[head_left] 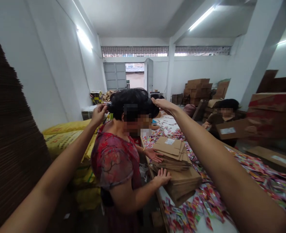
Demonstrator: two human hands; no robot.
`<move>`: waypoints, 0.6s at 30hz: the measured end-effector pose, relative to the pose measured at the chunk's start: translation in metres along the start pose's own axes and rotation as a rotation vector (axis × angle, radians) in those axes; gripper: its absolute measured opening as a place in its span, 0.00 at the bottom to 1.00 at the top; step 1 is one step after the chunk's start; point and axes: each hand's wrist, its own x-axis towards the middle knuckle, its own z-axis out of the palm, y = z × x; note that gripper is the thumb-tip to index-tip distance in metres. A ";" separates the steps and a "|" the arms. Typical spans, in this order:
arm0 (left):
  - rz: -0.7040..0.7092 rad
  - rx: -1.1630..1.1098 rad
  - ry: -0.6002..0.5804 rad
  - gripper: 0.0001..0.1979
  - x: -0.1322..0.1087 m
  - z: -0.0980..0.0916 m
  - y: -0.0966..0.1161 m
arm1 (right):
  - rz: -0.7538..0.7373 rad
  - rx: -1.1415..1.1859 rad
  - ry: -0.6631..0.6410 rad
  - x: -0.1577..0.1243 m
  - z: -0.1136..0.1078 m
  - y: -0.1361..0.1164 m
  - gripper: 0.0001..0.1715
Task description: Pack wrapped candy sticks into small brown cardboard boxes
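Observation:
Both my arms reach forward to either side of the dark-haired head (130,98) of a person in a red patterned top (114,158). My left hand (99,114) is closed in a pinch at the back of that head. At the front of the hair, my right hand (164,105) also has its fingers pinched together. What either hand holds is too small and dark to make out. Below, the person's own two hands rest open by a stack of flat brown cardboard boxes (181,181) on the table.
Many small colourful packets (193,207) cover the long table (166,121). Across it, another person holds a cardboard box (232,129). Yellow sacks (62,136) are piled along the left wall, near a tall cardboard stack (9,129). More cartons (197,90) stand at the back.

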 end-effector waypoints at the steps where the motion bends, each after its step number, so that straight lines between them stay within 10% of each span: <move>1: 0.005 0.003 0.002 0.25 0.001 -0.001 -0.002 | 0.035 -0.004 -0.032 0.000 0.000 -0.001 0.32; 18: -0.001 -0.042 -0.015 0.26 0.003 -0.003 -0.016 | 0.105 0.084 -0.102 0.010 0.003 0.004 0.37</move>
